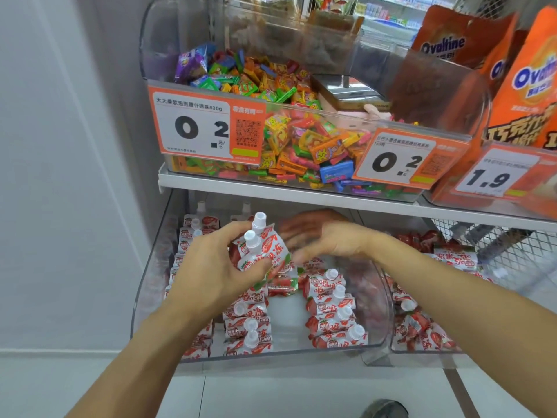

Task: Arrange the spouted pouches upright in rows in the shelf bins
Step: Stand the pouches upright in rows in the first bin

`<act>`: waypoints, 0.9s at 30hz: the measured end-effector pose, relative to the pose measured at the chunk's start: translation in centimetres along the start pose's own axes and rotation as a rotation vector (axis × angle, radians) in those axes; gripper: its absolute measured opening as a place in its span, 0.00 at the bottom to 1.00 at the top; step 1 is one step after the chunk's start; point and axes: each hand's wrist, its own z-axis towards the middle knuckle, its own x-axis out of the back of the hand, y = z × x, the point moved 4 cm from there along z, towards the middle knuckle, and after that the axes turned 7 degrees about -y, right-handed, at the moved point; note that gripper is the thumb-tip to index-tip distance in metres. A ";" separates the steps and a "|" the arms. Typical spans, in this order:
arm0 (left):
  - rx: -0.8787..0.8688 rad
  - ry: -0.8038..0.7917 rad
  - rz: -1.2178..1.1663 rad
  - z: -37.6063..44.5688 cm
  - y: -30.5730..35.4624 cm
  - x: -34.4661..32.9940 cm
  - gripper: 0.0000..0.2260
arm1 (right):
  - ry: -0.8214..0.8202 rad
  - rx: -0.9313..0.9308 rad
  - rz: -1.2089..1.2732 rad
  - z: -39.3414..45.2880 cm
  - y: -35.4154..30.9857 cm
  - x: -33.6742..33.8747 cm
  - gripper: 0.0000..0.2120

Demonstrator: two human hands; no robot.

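My left hand [217, 267] is closed around a small bunch of red-and-white strawberry-print spouted pouches with white screw caps [262, 251], at least two by the caps that stick up between my thumb and fingers, held above the middle of the clear curved-front plastic shelf bin [144, 297] on the lower shelf. My right hand [325, 242] is beside the bunch with fingers loosely spread, holding nothing; it is blurred, so I cannot tell whether its fingertips touch the pouches. Below, rows of the same pouches [334, 312] already run front to back along the bin's left side and right of centre, with a bare strip of bin floor between them toward the front edge, and some pouches at the back of that strip lying flat. I judge that strip is where my bunch should go. To do it well I would keep the caps up and the printed faces turned the same way as the neighbours, lower the bunch as one, use my right hand to hold the neighbouring row back, and stand the flat ones up first. The neighbouring bin [422, 336] to the right holds a looser jumble of pouches.
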 end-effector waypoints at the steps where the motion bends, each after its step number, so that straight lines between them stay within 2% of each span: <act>1: 0.012 -0.001 0.014 0.0 -0.1 0.0 0.21 | 0.129 -0.003 -0.216 0.3 0.1 1.1 0.31; 2: 0.020 -0.004 0.022 0.0 -0.1 0.0 0.22 | 0.207 -0.041 -0.436 0.7 0.3 1.8 0.31; 3: 0.028 -0.010 0.030 0.0 -0.2 0.0 0.22 | 0.217 -0.105 -0.625 1.3 0.6 2.0 0.32; 5: 0.047 -0.026 0.056 0.0 -0.2 -0.2 0.22 | 0.078 -0.296 -0.874 2.8 2.0 1.5 0.38; 8: 0.056 -0.036 0.091 0.0 -0.4 -0.3 0.24 | -0.060 -0.521 -0.925 4.2 3.3 1.0 0.45; 13: 0.059 -0.053 0.074 -0.2 -0.3 -0.2 0.23 | -0.102 -0.582 -0.943 4.7 2.7 1.7 0.51; 16: 0.066 -0.046 0.075 -0.1 -0.3 0.0 0.23 | -0.047 -0.557 -0.953 4.1 1.8 2.0 0.44; 19: 0.064 -0.058 0.071 -0.1 -0.3 -0.1 0.24 | 0.042 -0.439 -1.102 2.5 0.8 2.0 0.31; 22: 0.065 -0.053 0.079 -0.1 -0.2 -0.3 0.25 | 0.000 -0.338 -1.173 1.0 0.6 1.5 0.16; 27: 0.068 -0.037 0.079 0.2 0.3 -0.7 0.25 | -0.116 -0.371 -1.052 0.4 0.5 1.0 0.10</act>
